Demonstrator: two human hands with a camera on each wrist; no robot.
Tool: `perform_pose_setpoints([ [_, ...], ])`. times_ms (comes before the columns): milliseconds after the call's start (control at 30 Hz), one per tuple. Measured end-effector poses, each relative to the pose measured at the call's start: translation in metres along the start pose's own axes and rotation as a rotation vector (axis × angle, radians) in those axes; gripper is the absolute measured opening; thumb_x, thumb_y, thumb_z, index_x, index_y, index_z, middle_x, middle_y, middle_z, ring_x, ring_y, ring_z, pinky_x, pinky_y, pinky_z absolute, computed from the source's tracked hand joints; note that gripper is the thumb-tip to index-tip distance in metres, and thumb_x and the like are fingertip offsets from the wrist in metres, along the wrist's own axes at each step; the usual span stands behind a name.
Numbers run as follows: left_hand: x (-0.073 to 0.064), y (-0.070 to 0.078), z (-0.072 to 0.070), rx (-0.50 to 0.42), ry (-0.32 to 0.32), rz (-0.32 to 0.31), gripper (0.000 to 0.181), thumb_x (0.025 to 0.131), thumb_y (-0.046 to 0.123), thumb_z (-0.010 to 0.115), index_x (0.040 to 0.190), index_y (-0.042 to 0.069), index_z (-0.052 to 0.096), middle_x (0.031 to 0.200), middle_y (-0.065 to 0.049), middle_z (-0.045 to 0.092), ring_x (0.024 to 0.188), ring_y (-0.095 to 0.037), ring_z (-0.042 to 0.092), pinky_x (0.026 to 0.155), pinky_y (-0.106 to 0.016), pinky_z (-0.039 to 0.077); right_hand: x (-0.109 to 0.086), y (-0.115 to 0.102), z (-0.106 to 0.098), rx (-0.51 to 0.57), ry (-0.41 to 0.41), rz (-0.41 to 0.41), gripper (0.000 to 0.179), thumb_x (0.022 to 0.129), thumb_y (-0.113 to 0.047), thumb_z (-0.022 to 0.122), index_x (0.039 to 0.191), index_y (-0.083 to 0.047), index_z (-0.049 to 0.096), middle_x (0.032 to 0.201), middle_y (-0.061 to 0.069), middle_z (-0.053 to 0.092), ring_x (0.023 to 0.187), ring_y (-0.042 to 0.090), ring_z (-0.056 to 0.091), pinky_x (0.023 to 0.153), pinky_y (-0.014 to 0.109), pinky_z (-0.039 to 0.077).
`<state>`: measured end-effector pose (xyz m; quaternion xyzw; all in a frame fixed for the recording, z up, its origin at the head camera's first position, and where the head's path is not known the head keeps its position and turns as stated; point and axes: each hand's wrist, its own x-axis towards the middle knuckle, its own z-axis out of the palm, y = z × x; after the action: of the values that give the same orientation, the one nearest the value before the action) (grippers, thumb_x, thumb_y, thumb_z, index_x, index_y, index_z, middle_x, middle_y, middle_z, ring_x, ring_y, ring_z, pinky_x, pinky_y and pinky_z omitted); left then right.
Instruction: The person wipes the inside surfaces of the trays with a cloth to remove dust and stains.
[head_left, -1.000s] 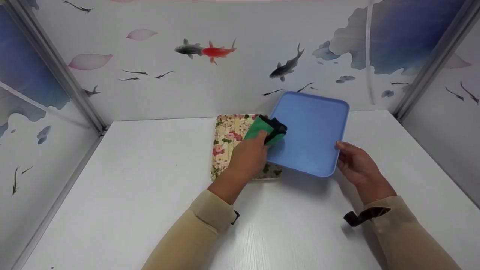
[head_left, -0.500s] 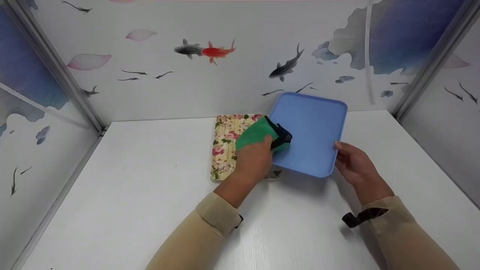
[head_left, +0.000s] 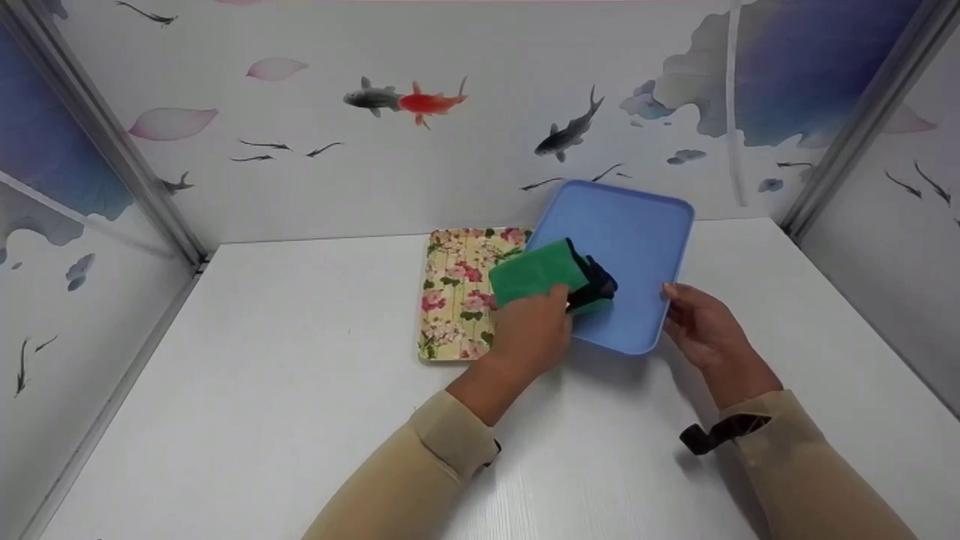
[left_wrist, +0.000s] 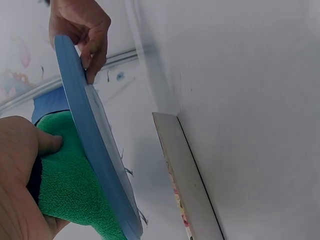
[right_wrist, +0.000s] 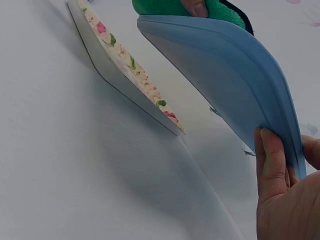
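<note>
while the right hand (head_left: pixel 705 326) grips it by its right-hand rim, one blue tray (head_left: pixel 637 240): plain, squarish, rounded corners, raised rim; held tilted above the table (head_left: pixel 285 375), off its surface, near the right half of the far edge. right-hand fingers pinching the rim, thumb to the front, the others against the underside.

one cloth (head_left: pixel 536 274): green, towelling pile, folded, black edging; laid against the inner face of the blue tray, over its lower left part, one end reaching past the left rim. left hand (head_left: pixel 532 337) grasping the cloth, thumb bent over the green pile; remaining fingers partly hidden by the folds.

one floral tray (head_left: pixel 457 300): oblong, cream ground, pink blossoms and green leaves, pale outer wall; set flat on the table at the far edge, about its middle. right side covered by the blue tray in the head view; the two trays stand apart in the right wrist view.

one left sleeve (head_left: pixel 412 472) and one right sleeve (head_left: pixel 810 465), beige; black strap (head_left: pixel 724 433) at the right cuff.

one table, white. one back wall (head_left: pixel 480 172), along the far edge: white, printed with a red fish (head_left: pixel 427 103), dark fish, pink petals and a large blue-grey leaf (head_left: pixel 810 75).
</note>
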<state>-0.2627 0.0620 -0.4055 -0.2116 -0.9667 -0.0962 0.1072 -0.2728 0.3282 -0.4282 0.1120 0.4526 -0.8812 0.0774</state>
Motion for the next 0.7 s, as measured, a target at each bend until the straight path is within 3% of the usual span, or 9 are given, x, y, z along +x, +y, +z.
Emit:
perform_pose_setpoints([
  [167, -0.003, 0.013, 0.0, -0.084, 0.015, 0.066, 0.029, 0.106, 0.033, 0.06, 0.126, 0.014, 0.065, 0.099, -0.003, 0.078, 0.079, -0.018, 0.075, 0.071, -0.033, 0.063, 0.001, 0.002, 0.001, 0.004, -0.006, 0.007, 0.01, 0.101, -0.009, 0.064, 0.102, -0.009, 0.074, 0.1, 0.003, 0.075, 0.093, 0.011, 0.069, 0.079, 0.021, 0.06],
  [300, -0.002, 0.024, 0.001, -0.113, 0.01, 0.088, 0.025, 0.106, 0.033, 0.059, 0.122, 0.014, 0.066, 0.098, -0.001, 0.077, 0.076, -0.014, 0.072, 0.07, -0.028, 0.061, 0.001, 0.002, 0.001, 0.057, -0.014, 0.027, 0.012, 0.101, -0.01, 0.065, 0.102, -0.007, 0.077, 0.098, 0.005, 0.074, 0.087, 0.013, 0.068, 0.075, 0.022, 0.061],
  [500, -0.004, 0.038, 0.004, -0.107, 0.05, 0.164, 0.025, 0.106, 0.032, 0.059, 0.123, 0.016, 0.067, 0.1, 0.002, 0.078, 0.079, -0.012, 0.073, 0.07, -0.027, 0.061, 0.001, 0.003, 0.003, 0.087, -0.03, 0.033, 0.019, 0.103, -0.011, 0.062, 0.092, -0.005, 0.077, 0.086, 0.005, 0.074, 0.079, 0.011, 0.07, 0.069, 0.019, 0.06],
  [700, -0.007, 0.046, 0.007, -0.094, 0.117, 0.239, 0.022, 0.105, 0.031, 0.061, 0.118, 0.015, 0.068, 0.098, 0.003, 0.079, 0.078, -0.01, 0.074, 0.069, -0.025, 0.061, 0.001, 0.005, 0.003, 0.12, -0.035, 0.015, 0.03, 0.106, -0.012, 0.055, 0.089, -0.004, 0.078, 0.085, 0.005, 0.075, 0.078, 0.009, 0.073, 0.072, 0.019, 0.061],
])
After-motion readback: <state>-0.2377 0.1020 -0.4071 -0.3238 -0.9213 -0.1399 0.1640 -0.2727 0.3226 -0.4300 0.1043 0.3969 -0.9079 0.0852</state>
